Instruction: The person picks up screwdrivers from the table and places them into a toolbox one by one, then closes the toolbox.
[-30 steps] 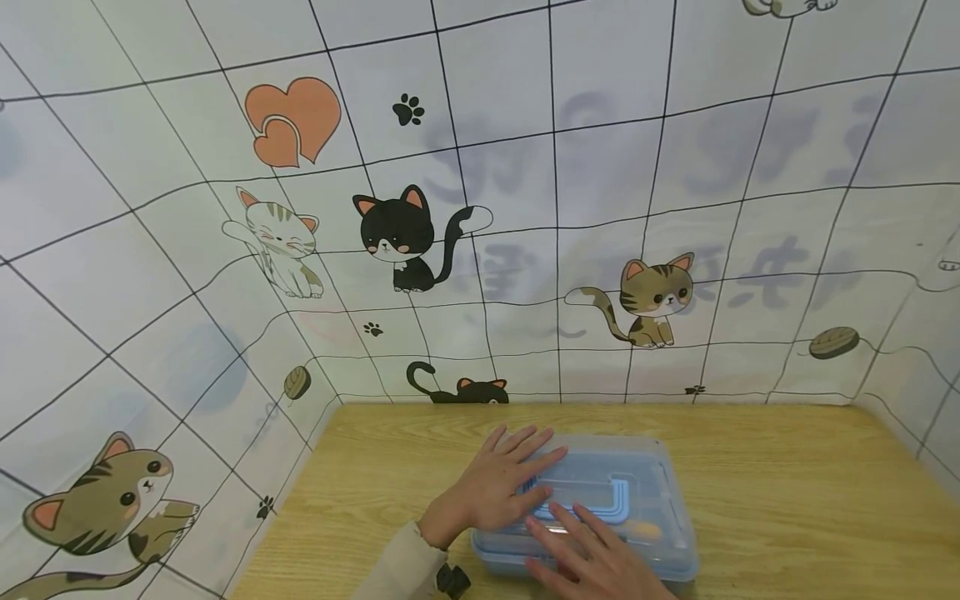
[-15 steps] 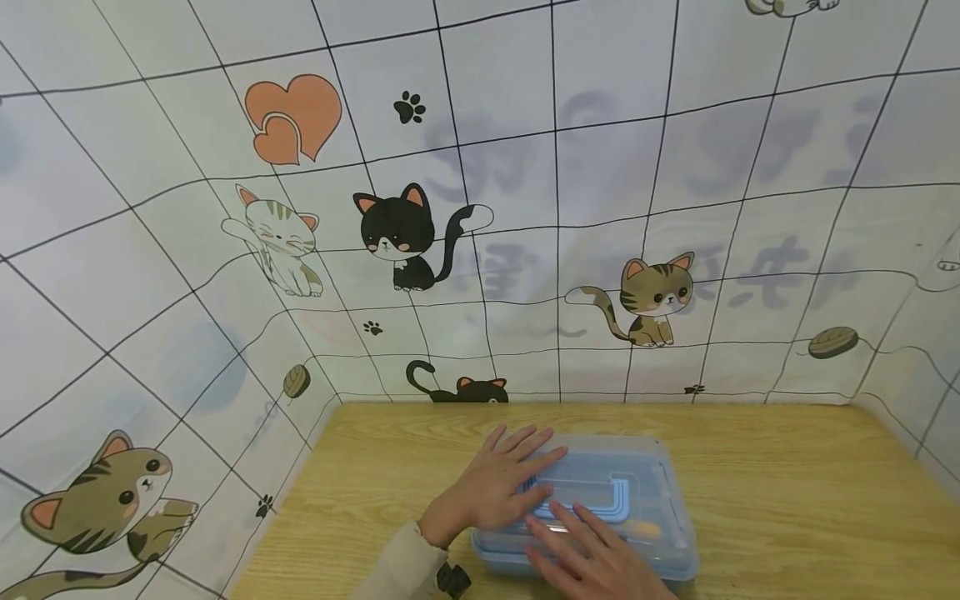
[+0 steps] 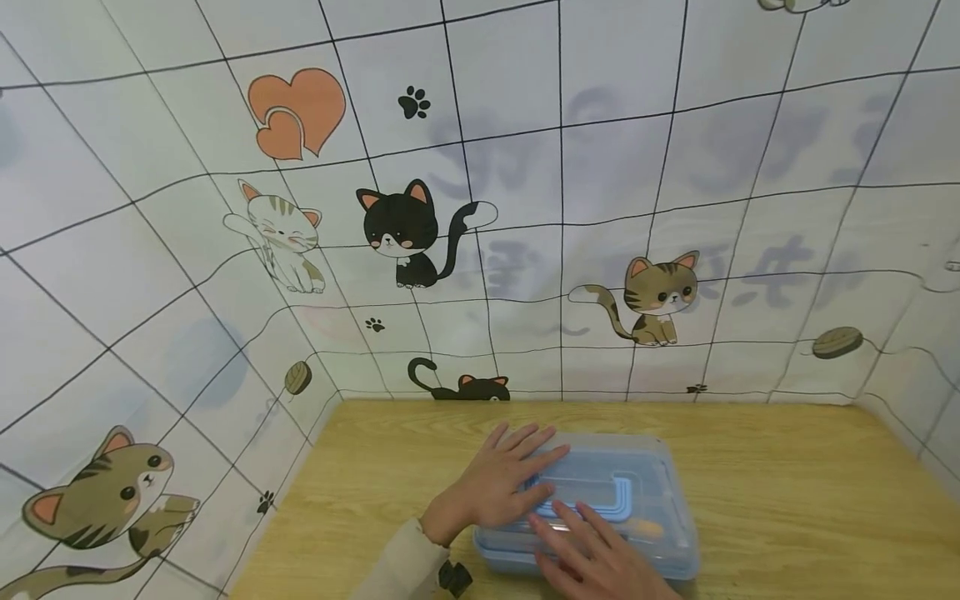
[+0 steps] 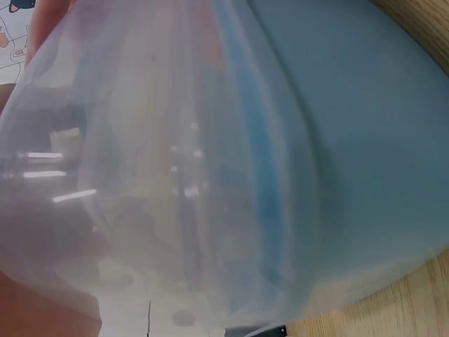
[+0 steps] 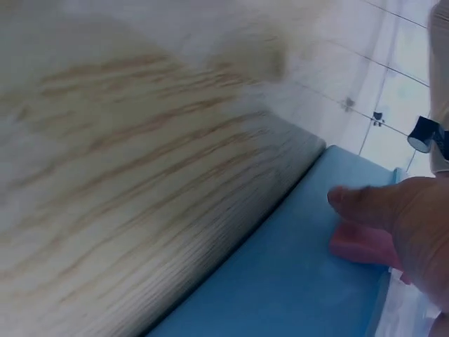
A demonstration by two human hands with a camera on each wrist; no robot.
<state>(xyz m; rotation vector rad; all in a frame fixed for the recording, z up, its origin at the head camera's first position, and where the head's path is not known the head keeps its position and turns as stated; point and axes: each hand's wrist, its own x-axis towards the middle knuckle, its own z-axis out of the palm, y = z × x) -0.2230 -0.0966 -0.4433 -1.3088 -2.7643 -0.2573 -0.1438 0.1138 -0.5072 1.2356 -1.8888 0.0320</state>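
Observation:
A storage box (image 3: 660, 487) with a see-through lid and pale blue base sits on the table, its blue handle (image 3: 622, 498) folded flat on top. My left hand (image 3: 498, 483) rests spread over the left part of the lid, fingers straight. At the front of the lid is my right hand (image 3: 596, 554), its fingers extended toward the handle. In the right wrist view, the right thumb (image 5: 365, 203) lies by the blue side wall, just above a pink latch-like piece (image 5: 361, 244). The left wrist view is filled by the cloudy lid (image 4: 140, 161) and blue base (image 4: 379, 147).
The wood-grain table (image 3: 810, 500) extends on both sides of the box. Behind and at the sides stand walls covered with cat-print sheeting (image 3: 517, 275). A dark strap piece (image 3: 454, 577) is on the left wrist, below a pale sleeve (image 3: 401, 562).
The head view has shifted very slightly. Both hands and the box keep practically the same places.

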